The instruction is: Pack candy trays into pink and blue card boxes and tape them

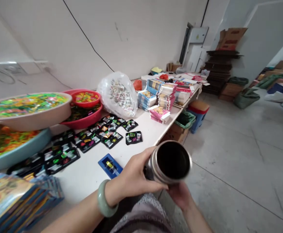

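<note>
An open steel thermos (156, 168) with a dark inside is held up in front of me, its mouth tilted toward my view. Around its left side my left hand (138, 171) is closed, thumb across the near side, a pale green bangle on the wrist. My right hand (181, 195) grips it from below, fingers mostly hidden behind it. Left of my left hand, a blue tray (110, 165) with a small yellow and clear piece lies on the white table (83, 173). Farther back are several black trays (134, 138) of small colourful packets.
Basins of bright small pieces, such as the pink basin (34, 119), crowd the left. A clear bag (117, 95) of packets stands by the wall. Boxes (159, 113) are stacked farther along, with more boxes (10, 207) near left. A stool (198, 113) and lined bin (185, 119) stand beside the table.
</note>
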A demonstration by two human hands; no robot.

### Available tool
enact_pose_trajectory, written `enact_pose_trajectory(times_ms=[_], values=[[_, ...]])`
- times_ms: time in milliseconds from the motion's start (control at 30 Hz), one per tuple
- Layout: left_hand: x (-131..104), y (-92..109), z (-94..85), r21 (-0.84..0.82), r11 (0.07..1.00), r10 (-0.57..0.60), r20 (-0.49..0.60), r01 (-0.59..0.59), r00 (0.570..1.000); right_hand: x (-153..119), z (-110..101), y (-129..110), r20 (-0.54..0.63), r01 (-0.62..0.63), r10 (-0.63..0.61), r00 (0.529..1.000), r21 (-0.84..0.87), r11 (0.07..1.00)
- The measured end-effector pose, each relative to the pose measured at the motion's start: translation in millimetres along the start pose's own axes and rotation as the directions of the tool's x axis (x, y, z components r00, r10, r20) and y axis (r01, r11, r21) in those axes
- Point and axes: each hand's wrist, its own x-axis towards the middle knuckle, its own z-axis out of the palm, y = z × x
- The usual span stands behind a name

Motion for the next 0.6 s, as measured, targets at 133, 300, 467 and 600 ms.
enact_pose_trajectory(times_ms=[133,300,467,600], values=[[-32.1,-35.9,34.5,-0.037,0.942,-0.332,0.024,0.332,0.943,7.7,-43.3,-8.6,-0.177,-0.042,0.066,0.982,0.136,0.99],[-55.8,-66.3,56.0,-0.041,0.889,-0.451,0.091,0.456,0.888,27.7,-62.4,-80.3,0.102,0.234,-0.214,0.972,-0.282,0.93],[-64.3,-79.1,60.1,-0.002,0.879,-0.473,0.122,0.477,0.872,40.0,-40.9,-115.4,0.55,0.54,-0.218,0.806,-0.533,0.651],[-68.2,-84.1,59.7,-0.027,0.881,-0.466,0.13,0.473,0.875,44.1,-31.1,-110.8,0.678,0.601,-0.115,0.726,-0.545,0.584]])
